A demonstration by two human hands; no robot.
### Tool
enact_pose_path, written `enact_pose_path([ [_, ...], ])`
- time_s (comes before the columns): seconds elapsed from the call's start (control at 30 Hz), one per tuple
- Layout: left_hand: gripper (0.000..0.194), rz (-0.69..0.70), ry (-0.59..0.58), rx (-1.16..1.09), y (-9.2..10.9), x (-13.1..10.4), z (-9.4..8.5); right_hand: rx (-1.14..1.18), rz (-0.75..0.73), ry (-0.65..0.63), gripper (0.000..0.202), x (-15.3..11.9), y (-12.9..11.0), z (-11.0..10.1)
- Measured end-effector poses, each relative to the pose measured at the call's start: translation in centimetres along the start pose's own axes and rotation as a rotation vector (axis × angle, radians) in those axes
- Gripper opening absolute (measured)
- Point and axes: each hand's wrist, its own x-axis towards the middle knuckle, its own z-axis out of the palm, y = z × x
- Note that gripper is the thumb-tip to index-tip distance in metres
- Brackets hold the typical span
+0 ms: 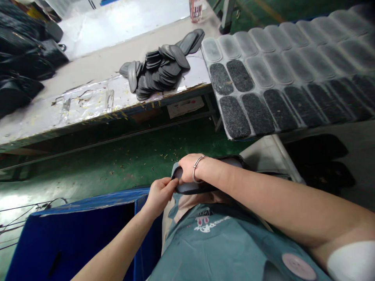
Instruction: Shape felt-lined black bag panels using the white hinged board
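Closely pinched left fingers (169, 185), right fingers (183, 171) curled, both gripping dark-rimmed piece (187, 188)

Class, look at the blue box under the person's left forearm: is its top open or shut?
Open: no lid covers the blue box, and its dark interior shows inside the rim.

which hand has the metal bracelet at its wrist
The right hand, whose forearm comes in from the picture's right edge: a silver-coloured bracelet circles its wrist. The left hand, at the dark-rimmed piece's left end, has a bare wrist.
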Motion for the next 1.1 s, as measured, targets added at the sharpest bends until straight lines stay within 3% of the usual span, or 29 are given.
enact_pose_path([
  [0.27, 0.045, -0.032, -0.165, 0.011, 0.6, 0.0, -0.7, -0.007, -0.041, 0.013, 0.045, -0.9, 0.4, -0.3],
  [0.43, 0.043, -0.001, -0.145, -0.032, 0.1, -0.7, -0.4, 0.009, -0.038, -0.007, 0.045, -0.9, 0.4, -0.2],
  [0.57, 0.046, 0.075, -0.167, -0.04, 2.7, -2.3, 0.9, 0.015, -0.056, -0.036, 0.038, 0.3, -0.6, -0.2],
  [0.67, 0.046, 0.289, -0.257, 0.005, 5.3, -3.2, 0.6, 0.026, -0.112, 0.009, 0.041, -0.1, -0.8, -0.2],
  [0.7, 0.045, 0.327, -0.193, 0.034, 5.8, -3.3, -0.1, 0.026, -0.132, 0.045, 0.045, -0.7, -0.3, -0.1],
  [0.77, 0.045, 0.298, 0.185, 0.128, 5.7, -3.1, -2.1, 0.052, -0.172, 0.199, 0.05, -2.8, 2.0, 0.6],
  [0.83, 0.038, 0.186, 0.32, 0.298, 4.6, -2.3, -4.1, 0.182, -0.17, 0.477, 0.045, -5.8, 5.7, 1.9],
  [0.9, 0.033, 0.065, 0.273, 0.505, 3.3, -1.1, -5.2, 0.46, 0.022, 0.79, 0.039, -8.8, 9.9, 3.9],
  [0.93, 0.033, 0.038, 0.202, 0.561, 2.7, -0.5, -5.2, 0.595, 0.19, 0.847, 0.041, -9.9, 11.9, 5.0],
  [1.0, 0.039, 0.022, 0.065, 0.589, 2.1, 0.3, -4.2, 0.738, 0.441, 0.752, 0.051, -11.1, 14.9, 7.1],
  [1.1, 0.054, 0.013, 0.025, 0.594, 2.0, 0.9, -1.9, 0.761, 0.465, 0.539, 0.057, -9.7, 16.1, 9.8],
])
